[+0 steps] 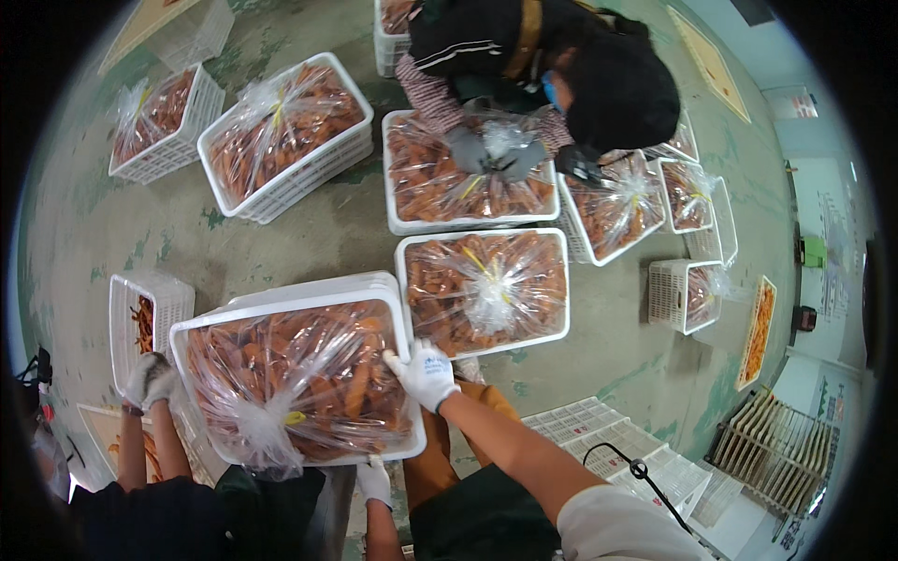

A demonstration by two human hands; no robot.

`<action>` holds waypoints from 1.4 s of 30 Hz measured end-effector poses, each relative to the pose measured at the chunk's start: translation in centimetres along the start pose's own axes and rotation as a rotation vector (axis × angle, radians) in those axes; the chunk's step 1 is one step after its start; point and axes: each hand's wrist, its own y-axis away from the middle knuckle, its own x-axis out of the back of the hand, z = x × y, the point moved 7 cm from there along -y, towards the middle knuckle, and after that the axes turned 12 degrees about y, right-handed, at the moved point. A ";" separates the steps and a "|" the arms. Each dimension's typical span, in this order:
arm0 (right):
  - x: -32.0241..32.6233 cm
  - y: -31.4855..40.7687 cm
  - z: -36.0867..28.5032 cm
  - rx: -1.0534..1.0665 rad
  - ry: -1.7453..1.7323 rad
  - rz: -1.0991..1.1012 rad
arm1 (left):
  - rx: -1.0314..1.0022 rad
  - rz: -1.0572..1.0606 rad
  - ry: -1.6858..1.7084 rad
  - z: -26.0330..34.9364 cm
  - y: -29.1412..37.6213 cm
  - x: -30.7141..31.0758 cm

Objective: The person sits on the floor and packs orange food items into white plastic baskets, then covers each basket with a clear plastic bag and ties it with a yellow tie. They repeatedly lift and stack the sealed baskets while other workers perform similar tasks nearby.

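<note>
A white plastic crate (414,421) holds a clear plastic bag (263,428) of orange-brown dried pieces, gathered and closed with a yellow tie. My right hand (424,375), in a white glove, grips the crate's right rim, thumb over the edge. At the near edge, my left hand (374,482), also gloved, has its fingers at the rim, partly hidden underneath. Another filled crate (565,280) is just beyond, close to my right hand. More white crate rims show behind the gripped crate.
A co-worker's gloved hands (149,382) are at left, by a crate with a few pieces (116,329). Across from me, another person (505,63) bends over a bagged crate (389,168). Bagged crates stand around. Stacked white crates (596,428) and a slatted rack (772,449) are at lower right.
</note>
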 end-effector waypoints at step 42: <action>0.3 12.4 29.4 -0.268 -1.760 -0.763 | -0.258 -0.691 1.685 20.8 25.0 -32.4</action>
